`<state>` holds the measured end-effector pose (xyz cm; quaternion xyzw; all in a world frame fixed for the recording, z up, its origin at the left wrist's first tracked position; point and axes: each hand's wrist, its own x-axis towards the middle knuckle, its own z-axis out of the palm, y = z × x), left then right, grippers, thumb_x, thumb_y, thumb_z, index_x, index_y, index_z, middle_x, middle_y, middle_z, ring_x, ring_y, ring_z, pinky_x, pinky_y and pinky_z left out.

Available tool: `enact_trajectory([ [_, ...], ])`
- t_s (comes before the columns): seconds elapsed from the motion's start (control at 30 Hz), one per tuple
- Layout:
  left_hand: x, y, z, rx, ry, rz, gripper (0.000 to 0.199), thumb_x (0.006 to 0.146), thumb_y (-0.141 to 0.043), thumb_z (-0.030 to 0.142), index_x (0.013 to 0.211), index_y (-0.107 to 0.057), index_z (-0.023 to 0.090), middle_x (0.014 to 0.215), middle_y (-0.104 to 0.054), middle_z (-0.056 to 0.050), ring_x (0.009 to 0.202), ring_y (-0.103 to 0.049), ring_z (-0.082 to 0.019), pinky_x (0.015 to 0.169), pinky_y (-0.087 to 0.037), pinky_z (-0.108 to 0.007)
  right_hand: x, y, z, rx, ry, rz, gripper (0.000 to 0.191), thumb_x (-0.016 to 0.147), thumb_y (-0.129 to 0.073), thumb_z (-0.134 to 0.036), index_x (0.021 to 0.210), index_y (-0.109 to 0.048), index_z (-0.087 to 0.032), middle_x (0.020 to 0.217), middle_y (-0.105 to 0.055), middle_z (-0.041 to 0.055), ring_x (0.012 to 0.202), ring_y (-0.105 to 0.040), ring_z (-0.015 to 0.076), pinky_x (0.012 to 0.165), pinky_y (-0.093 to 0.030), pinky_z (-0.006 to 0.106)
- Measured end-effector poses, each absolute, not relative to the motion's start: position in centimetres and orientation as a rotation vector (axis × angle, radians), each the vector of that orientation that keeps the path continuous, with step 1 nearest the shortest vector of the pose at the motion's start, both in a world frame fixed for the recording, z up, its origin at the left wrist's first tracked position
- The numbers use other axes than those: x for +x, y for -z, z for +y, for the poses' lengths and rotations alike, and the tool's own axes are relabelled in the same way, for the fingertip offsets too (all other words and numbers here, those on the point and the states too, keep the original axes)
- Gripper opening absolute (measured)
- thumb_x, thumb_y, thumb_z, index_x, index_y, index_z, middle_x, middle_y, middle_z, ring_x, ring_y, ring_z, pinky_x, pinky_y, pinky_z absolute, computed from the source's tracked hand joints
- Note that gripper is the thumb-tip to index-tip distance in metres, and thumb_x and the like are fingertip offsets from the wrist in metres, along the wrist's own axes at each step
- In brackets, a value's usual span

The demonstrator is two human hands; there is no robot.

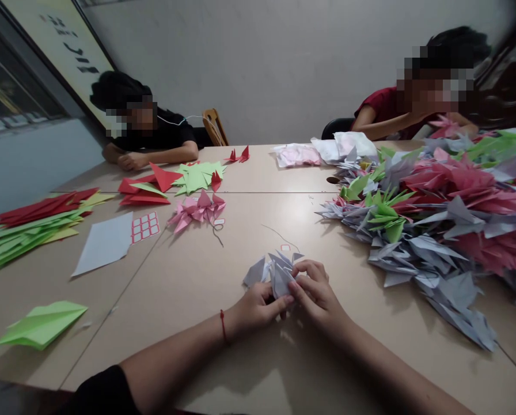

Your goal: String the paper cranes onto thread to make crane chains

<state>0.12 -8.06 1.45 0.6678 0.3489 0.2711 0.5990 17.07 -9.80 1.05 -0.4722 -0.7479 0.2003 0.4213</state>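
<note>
**Grey folded paper pinched between two hands**

The grey folded paper [280, 279] sits between the grips, just above the table [189, 357]. The left grip [258, 305] is closed on its lower left, thumb along the near side. The right grip [316, 288] pinches its right edge, thumb and fingertips on the paper. More grey points fan out beyond the fingers, and a pale folded piece [255, 272] stands just left. A thin string [279, 233] and a small red-bordered label [285, 247] lie just beyond.
</note>
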Motion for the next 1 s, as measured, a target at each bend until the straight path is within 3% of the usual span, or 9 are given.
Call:
enact_trajectory([
  [0.5,0.1,-1.6,-8.0,1.495,-0.675,0.84,0.032,0.081,-0.057,0.042,0.067,-0.056,0.013,0.062,-0.054,-0.002,0.057,-0.047,-0.011,0.055,-0.036,-0.025,17.5,-1.6,-9.7,-1.214,-0.551,-1.975,0.025,0.09,-0.045,-0.027,0.066,-0.051,-0.02,0.097,-0.056,0.0066,0.1,-0.045,0.0244,0.084,-0.037,0.046],
  [0.73,0.1,-1.5,-7.9,1.481,-0.717,0.928,0.043,0.084,-0.051,0.048,0.056,-0.048,0.015,0.053,-0.044,0.003,0.05,-0.035,-0.008,0.049,-0.028,-0.024,17.1,-1.1,-9.6,-1.238,-0.536,-1.971,0.03,0.092,-0.041,-0.028,0.064,-0.051,-0.02,0.091,-0.058,0.0068,0.095,-0.047,0.0234,0.084,-0.038,0.044],
  [1.0,-0.4,-1.8,-7.0,1.319,-1.02,1.102,0.046,0.083,-0.052,0.05,0.052,-0.044,0.017,0.048,-0.039,0.004,0.046,-0.036,-0.007,0.048,-0.029,-0.023,18.8,-1.3,-8.6,-1.314,-0.41,-1.859,0.013,0.087,-0.045,-0.021,0.098,-0.051,-0.022,0.101,-0.06,0.0085,0.1,-0.05,0.0244,0.087,-0.035,0.043],
])
